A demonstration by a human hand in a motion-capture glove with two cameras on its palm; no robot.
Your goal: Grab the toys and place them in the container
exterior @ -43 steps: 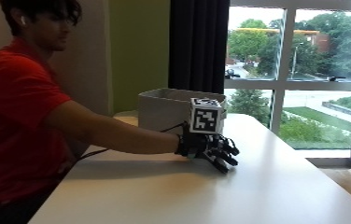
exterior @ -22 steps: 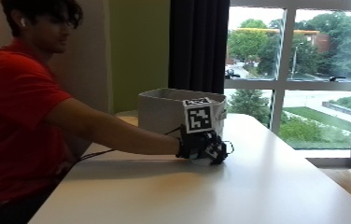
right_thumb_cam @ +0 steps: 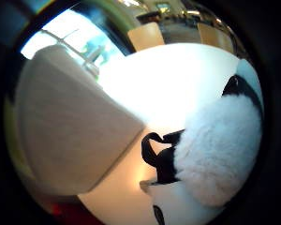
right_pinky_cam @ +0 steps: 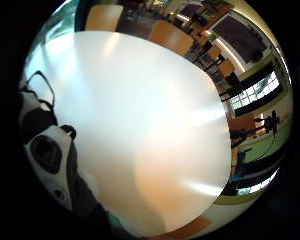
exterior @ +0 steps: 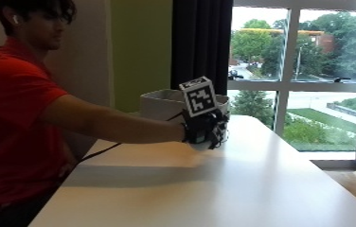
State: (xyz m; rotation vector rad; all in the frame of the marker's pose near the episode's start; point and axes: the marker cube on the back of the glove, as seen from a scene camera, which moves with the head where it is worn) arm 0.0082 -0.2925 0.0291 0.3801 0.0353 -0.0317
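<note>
Against the palm of the gloved right hand (exterior: 204, 127) sits a black-and-white plush toy (right_thumb_cam: 210, 154), its white fur filling much of the thumb-side palm view, with a black loop of it showing beside the fur. From the outside view the fingers (exterior: 219, 135) are curled downward around something pale at the underside of the hand, gripping the toy, though most of the toy is hidden behind the glove there. The hand is raised off the bench (exterior: 241, 189), with the forearm stretched out level from the person's shoulder. Just beyond the fingers stands the container (exterior: 165, 101), a pale grey open-topped box; the hand is beside its front wall, near its rim, not over the opening. In the thumb-side palm view the container's wall (right_thumb_cam: 70, 126) lies close beside the toy. White benchtop (right_pinky_cam: 140, 130) fills the little-finger-side view.
</note>
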